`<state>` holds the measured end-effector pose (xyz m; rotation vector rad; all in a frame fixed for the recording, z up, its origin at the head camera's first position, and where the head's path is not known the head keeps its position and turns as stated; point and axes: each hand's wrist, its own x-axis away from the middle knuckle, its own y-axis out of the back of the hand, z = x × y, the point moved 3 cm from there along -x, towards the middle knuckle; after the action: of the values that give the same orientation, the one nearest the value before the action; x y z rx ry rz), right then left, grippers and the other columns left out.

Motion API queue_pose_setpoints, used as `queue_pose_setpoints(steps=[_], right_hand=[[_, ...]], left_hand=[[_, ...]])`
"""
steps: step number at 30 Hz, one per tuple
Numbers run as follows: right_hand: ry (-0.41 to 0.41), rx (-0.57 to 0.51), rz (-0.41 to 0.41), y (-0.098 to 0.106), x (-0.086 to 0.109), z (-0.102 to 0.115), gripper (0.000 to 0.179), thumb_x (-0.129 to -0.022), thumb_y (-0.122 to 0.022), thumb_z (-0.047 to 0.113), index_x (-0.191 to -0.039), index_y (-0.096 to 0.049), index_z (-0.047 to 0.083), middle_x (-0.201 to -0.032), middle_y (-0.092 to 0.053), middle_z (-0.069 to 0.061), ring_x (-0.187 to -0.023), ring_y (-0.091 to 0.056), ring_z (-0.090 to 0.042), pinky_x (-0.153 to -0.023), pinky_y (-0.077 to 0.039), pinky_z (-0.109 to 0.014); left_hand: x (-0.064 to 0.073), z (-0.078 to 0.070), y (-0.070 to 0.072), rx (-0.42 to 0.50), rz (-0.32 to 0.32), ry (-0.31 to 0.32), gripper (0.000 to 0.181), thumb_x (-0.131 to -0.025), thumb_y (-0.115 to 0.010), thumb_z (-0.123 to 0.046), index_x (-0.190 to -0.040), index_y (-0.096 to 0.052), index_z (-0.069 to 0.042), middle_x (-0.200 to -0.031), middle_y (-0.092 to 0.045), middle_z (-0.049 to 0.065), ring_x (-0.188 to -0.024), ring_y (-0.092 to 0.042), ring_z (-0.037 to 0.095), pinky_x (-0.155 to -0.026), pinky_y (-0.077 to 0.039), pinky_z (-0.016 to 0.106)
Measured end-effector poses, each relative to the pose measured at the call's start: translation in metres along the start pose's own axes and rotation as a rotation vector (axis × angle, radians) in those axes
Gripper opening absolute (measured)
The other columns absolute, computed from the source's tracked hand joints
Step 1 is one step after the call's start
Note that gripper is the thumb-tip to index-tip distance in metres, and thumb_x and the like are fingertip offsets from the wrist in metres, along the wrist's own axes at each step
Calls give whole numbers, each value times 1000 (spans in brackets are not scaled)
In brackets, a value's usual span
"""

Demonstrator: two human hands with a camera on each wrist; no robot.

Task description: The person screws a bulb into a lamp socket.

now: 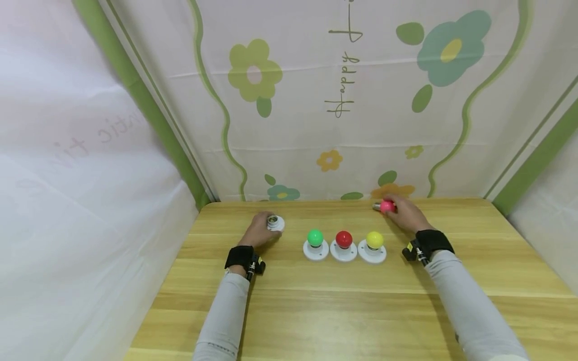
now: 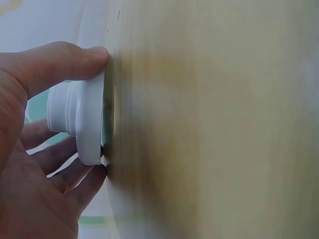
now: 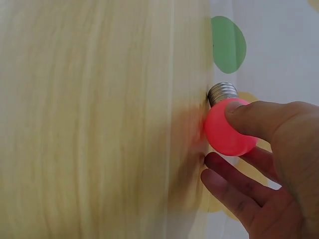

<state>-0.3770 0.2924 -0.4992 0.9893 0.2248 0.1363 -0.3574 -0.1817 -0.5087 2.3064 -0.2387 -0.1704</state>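
My left hand [image 1: 261,230] grips a white round lamp holder [image 1: 276,223] by its base, near the table's far left. In the left wrist view the thumb lies on one edge of the lamp holder [image 2: 89,119] and fingers curl round the opposite side; its underside is at or just above the wood. At the far right, my right hand [image 1: 406,214] holds a pink light bulb [image 1: 387,206] with its metal screw base pointing left. The right wrist view shows the thumb on the pink bulb [image 3: 227,129] and fingers beneath it, close to the tabletop.
Between the hands stand a green bulb [image 1: 315,237], a red bulb [image 1: 344,239] and a yellow bulb [image 1: 375,239], each upright in a white lamp holder. They form a row on the wooden table [image 1: 316,311]. A flowered curtain [image 1: 289,125] hangs behind the table's far edge.
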Motion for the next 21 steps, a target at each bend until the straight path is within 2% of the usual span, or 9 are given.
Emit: queue_pose_setpoints(steps=[7,14,21], right_hand=[[1,-37,-8,6,7,3,51,-105,-64,8,-152,-48,-7,-151,-50,-37,-138,-50,-56,-114,-42,-70],[8,-57,-29,8,12,7,51,-104,-65,5,-151,-48,-7,-152,-49,-37,-136,-52,-56,-111,-46,-69],[63,-79,-96,10,20,19,48,-103,-66,4,-149,-54,-2,-147,-49,-36,-123,-60,-53,-102,-55,-64]], left_hand=[[1,0,-4,-1,-18,10,73,-90,-86,-17,-150,-51,4,-147,-55,25,-134,-54,40,-112,-50,53],[6,-7,-7,64,-46,34,71,-91,-85,-15,-150,-50,4,-152,-49,26,-136,-54,41,-116,-48,54],[7,-13,-10,80,-56,34,72,-91,-84,-16,-151,-50,2,-153,-49,24,-137,-54,40,-117,-47,54]])
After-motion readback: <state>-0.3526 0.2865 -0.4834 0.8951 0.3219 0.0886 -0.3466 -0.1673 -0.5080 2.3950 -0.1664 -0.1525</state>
